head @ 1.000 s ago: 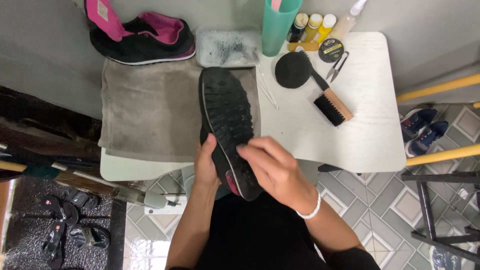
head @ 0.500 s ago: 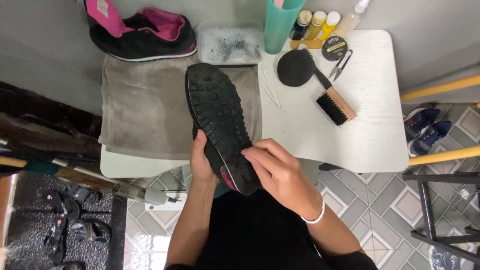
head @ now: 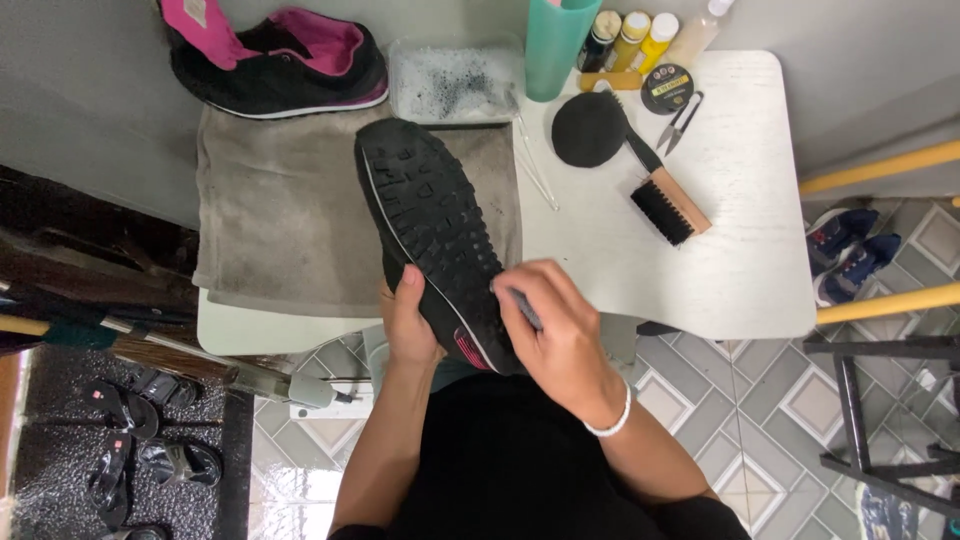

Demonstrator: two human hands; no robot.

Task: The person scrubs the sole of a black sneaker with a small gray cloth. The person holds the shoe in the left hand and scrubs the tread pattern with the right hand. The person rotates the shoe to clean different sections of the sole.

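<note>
Head view. White table (head: 740,270) against a grey wall, patterned grey floor tiles below; a grey towel (head: 280,220) is spread over the table's left half.

Item: black shoe (head: 430,225), turned sole-up, toe pointing away from the person, heel toward the body, held over the towel's right edge. A pink patch shows at the heel side.

Item: left hand (head: 408,325), clasped around the shoe's near end from the left, fingers under it, thumb on the sole edge.

Item: right hand (head: 560,335), fingers curled on a small grey object (head: 524,308) pressed to the sole's right edge near the heel; what the object is cannot be told. White band on that wrist.

Item: second black shoe with pink lining (head: 275,55), upright at the towel's far edge.

Item: clear tray of foamy water (head: 455,80), just right of that shoe.

Item: teal cup (head: 555,45), small bottles (head: 630,30), round tin (head: 667,88), black round pad (head: 590,128), wooden brush with black bristles (head: 668,205), all on the bare tabletop.

Item: sandals (head: 140,440) on the dark floor, lower left.
</note>
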